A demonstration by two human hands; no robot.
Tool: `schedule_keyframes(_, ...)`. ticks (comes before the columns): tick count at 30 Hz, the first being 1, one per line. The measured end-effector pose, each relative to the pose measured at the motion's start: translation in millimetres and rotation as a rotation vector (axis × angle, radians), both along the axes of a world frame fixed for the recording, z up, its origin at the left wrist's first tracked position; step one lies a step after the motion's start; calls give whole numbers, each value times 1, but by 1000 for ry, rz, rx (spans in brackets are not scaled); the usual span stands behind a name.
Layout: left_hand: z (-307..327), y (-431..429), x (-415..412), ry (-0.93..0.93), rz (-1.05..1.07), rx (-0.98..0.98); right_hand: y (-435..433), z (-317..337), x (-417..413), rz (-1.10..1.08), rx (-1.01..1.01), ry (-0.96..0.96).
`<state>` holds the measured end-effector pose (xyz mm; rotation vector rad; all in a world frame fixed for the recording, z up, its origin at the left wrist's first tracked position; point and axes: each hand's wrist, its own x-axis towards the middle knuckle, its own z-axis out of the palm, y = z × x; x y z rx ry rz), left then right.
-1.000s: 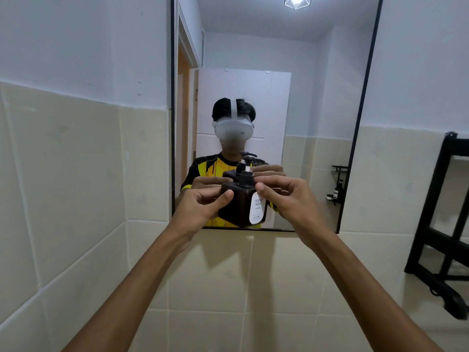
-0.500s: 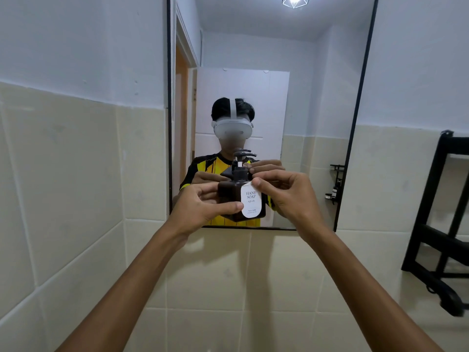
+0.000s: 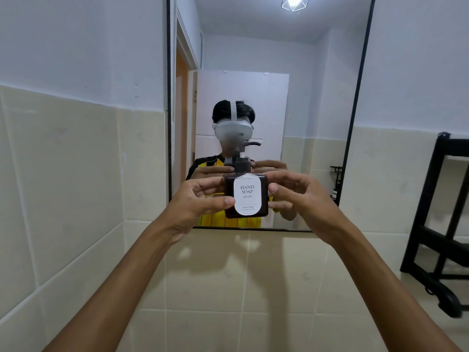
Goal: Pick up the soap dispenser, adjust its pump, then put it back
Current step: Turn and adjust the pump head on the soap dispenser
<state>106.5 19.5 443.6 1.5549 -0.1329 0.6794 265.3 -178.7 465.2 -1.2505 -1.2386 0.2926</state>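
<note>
soap dispenser (image 3: 245, 195) upright, between left hand (image 3: 196, 201), right hand (image 3: 303, 196)

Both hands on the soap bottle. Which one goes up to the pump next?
Right, probably. The left hand has its thumb across the soap dispenser's front, the firmer grip. The right hand only touches the side with its fingertips, so it can let go and reach the pump above.

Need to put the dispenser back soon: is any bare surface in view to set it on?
No ledge or counter shows. The soap dispenser is held in mid-air by the left hand and right hand before the mirror. Below is only bare tiled wall. The black rack at right shows open bars.
</note>
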Motion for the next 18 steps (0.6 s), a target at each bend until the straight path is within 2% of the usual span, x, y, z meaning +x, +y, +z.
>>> schedule_keyframes(9,-4,-1,0,30,-37,87,3,23,2,-60,61,-19)
schedule_keyframes(14,-10,-3,1,59,-73,89,1,56,5,19,-89,-211)
schedule_keyframes(18,-9,-1,2,70,-66,82,6,62,8,94,-117,-218)
